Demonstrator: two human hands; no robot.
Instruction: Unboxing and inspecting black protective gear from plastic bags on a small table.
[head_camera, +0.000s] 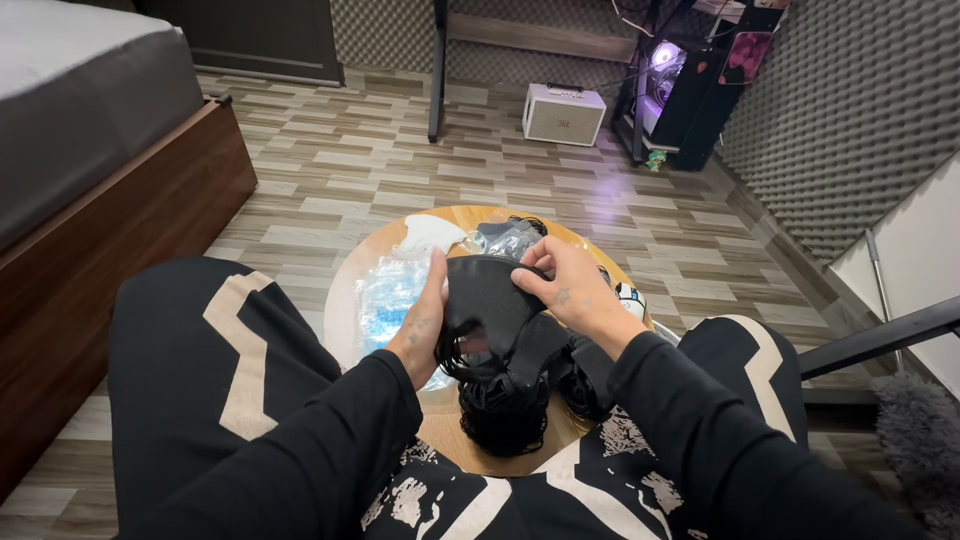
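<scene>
**Ana:** Head view looks straight down at a small round wooden table (345, 290) between the person's knees. What is in the hands?

**Ben:** A black cloth pouch (487, 300), held up just above the table's middle. The left hand (420, 325) presses flat against its 9 o'clock side, fingers straight, thumb tucked behind. The right hand (572, 285) comes in from 3 o'clock and pinches the top edge, fingers curled over the rim.

**Ana:** Why held that way?

**Ben:** My guess is that one hand steadies the soft cloth while the other keeps its mouth gathered; limp fabric would sag otherwise.

**Ana:** How does the pouch look?

**Ben:** Matte, dark, smooth on top and puckered toward 6 o'clock, where thin black cords (462, 355) loop out. Below it sits a black headset-like object (510, 400) with straps, resting on the table; I cannot tell whether the pouch touches it.

**Ana:** And around them?

**Ben:** Clear bubble wrap (385, 295) lies at 9 o'clock, a white moulded piece (428, 233) at 11 o'clock, and a crinkled clear bag (505, 238) at 12 o'clock. A small white object (628, 297) peeks out at 3 o'clock, beside the right wrist.
</scene>
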